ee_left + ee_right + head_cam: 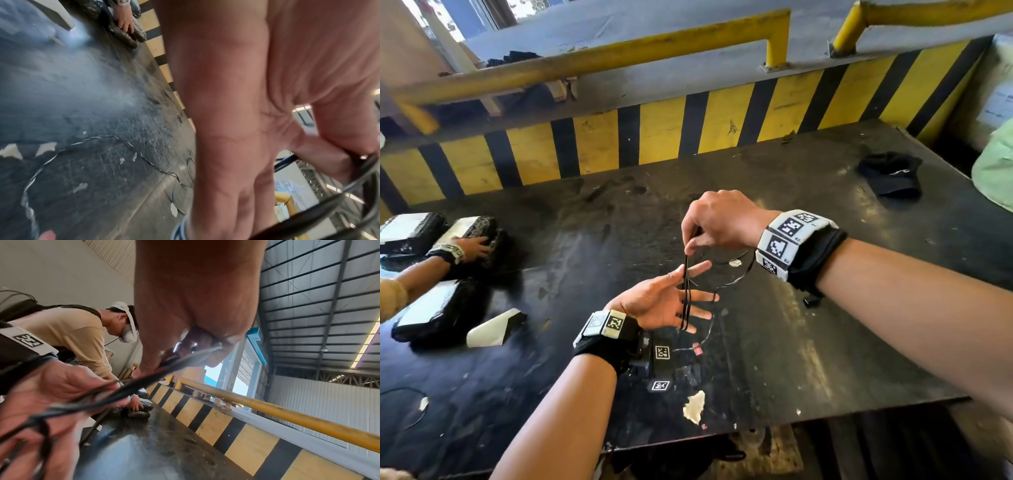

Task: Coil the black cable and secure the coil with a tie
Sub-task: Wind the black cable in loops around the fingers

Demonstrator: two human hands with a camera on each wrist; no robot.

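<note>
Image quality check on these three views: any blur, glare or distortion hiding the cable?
Head view: sharp, wide-angle bending at edges, black cable clear across the left hand. Left wrist view: tabletop motion-blurred with pale glare. Right wrist view: cable smeared, right hand close and soft.

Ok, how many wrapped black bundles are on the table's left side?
3 visible: bundle one at the far-left edge, bundle two under another person's hand, bundle three nearer. More may lie off-frame.
</note>
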